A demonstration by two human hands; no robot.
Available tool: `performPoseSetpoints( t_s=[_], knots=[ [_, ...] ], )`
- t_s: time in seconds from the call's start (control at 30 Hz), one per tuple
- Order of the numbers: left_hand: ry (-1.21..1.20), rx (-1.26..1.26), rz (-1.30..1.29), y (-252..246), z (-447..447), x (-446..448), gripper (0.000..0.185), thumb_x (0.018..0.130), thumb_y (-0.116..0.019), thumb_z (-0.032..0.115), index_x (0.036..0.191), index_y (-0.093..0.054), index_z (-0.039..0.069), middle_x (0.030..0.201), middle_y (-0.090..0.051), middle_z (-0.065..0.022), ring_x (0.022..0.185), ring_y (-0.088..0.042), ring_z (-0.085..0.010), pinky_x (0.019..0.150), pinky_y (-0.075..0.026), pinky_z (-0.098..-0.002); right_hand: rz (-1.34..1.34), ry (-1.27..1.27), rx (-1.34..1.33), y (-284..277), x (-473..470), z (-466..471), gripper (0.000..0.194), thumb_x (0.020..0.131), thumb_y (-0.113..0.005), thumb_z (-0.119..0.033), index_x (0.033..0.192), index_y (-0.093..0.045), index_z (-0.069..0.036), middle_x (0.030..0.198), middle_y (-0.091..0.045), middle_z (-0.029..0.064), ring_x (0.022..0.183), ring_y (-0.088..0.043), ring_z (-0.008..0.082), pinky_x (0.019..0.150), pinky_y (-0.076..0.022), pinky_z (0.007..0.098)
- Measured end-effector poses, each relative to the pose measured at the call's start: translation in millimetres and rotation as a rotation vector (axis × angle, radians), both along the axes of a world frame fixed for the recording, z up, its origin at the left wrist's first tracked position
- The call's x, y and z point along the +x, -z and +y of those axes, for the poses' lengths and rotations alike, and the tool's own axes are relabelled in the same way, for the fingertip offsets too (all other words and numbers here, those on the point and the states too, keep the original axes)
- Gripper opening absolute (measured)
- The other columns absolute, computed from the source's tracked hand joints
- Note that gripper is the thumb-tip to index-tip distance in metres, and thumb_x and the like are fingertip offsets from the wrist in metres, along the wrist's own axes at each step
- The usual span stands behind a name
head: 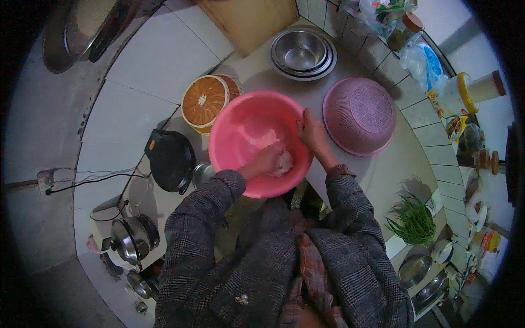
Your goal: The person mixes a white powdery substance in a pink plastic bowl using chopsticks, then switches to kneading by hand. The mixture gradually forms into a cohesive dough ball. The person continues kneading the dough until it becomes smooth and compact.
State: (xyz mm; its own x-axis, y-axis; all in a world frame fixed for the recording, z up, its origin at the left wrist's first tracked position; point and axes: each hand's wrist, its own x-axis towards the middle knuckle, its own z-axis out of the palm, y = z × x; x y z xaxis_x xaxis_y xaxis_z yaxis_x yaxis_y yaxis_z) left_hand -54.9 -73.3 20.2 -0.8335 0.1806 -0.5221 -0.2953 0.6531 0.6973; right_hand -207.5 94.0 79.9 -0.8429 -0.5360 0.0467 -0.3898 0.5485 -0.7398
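A pink plastic basin is in front of me on the counter, close to my body. My left hand reaches down inside it, bunched against a pale lump that looks like dough. The fingers on that side are partly hidden by the lump and by blur. At the right side of the basin, my right hand grips the rim, thumb and fingers closed over the edge.
Right of the basin lies an upturned purple colander. Nested steel bowls stand behind. Wicker baskets, a black electric appliance and a lidded steel pot are on the left. Green stalks lie at right.
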Motion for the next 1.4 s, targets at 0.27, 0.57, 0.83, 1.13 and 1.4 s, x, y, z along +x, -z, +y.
performPoseSetpoints(
  t_s=[0.27, 0.57, 0.83, 1.13, 1.4],
  knots=[
    [-0.241, -0.119, 0.329, -1.0, 11.8, 11.2, 0.073, 0.071, -0.075, 0.006, 0.138, -0.048, 0.007, 0.127, -0.059, -0.0212, 0.117, -0.058, -0.0384, 0.097, -0.047, -0.0459, 0.017, 0.049, -0.026, 2.6, -0.9, 1.2, 0.025, 0.089, -0.061, -0.017, 0.106, -0.049, -0.004, 0.081, -0.065, 0.0286, 0.078, -0.064, 0.0507, 0.065, -0.0494, 0.058],
    [-0.755, -0.112, 0.031, -56.4, 12.3, 2.4, 0.038, 0.08, -0.067, 0.007, 0.118, -0.065, 0.001, 0.116, -0.067, -0.0202, 0.11, -0.065, -0.0295, 0.09, -0.052, -0.0403, 0.026, 0.088, 0.001, 18.2, -9.1, 10.0, 0.029, 0.087, -0.066, -0.017, 0.106, -0.049, -0.002, 0.079, -0.065, 0.0276, 0.076, -0.064, 0.0496, 0.065, -0.0504, 0.0572],
    [-0.385, 0.253, 0.154, -34.6, -45.3, -11.6, 0.045, 0.084, -0.069, 0.021, 0.126, -0.062, 0.004, 0.116, -0.067, -0.0158, 0.104, -0.064, -0.0294, 0.087, -0.052, -0.0422, -0.009, 0.074, 0.05, 7.6, -4.7, -5.1, 0.026, 0.091, -0.06, -0.019, 0.108, -0.047, -0.005, 0.088, -0.065, 0.0294, 0.084, -0.064, 0.0514, 0.07, -0.0498, 0.0601],
    [0.196, -0.513, 0.446, 40.0, 43.3, -15.3, 0.047, 0.085, -0.062, 0.021, 0.131, -0.06, 0.011, 0.121, -0.062, -0.0168, 0.111, -0.059, -0.0333, 0.095, -0.046, -0.0492, -0.042, 0.018, 0.062, -5.7, 1.0, 1.0, 0.02, 0.09, -0.056, -0.011, 0.106, -0.047, -0.003, 0.086, -0.065, 0.0293, 0.082, -0.063, 0.0508, 0.069, -0.0477, 0.0609],
    [-0.376, -0.042, 0.32, 33.0, 49.4, -58.5, 0.031, 0.094, -0.052, 0.025, 0.117, -0.063, 0.008, 0.101, -0.066, -0.0128, 0.094, -0.062, -0.0303, 0.079, -0.048, -0.0469, -0.038, 0.011, -0.014, -8.7, -0.3, 5.5, 0.026, 0.09, -0.057, -0.013, 0.112, -0.047, -0.003, 0.092, -0.065, 0.0307, 0.085, -0.062, 0.0515, 0.071, -0.0487, 0.0595]
  ],
)
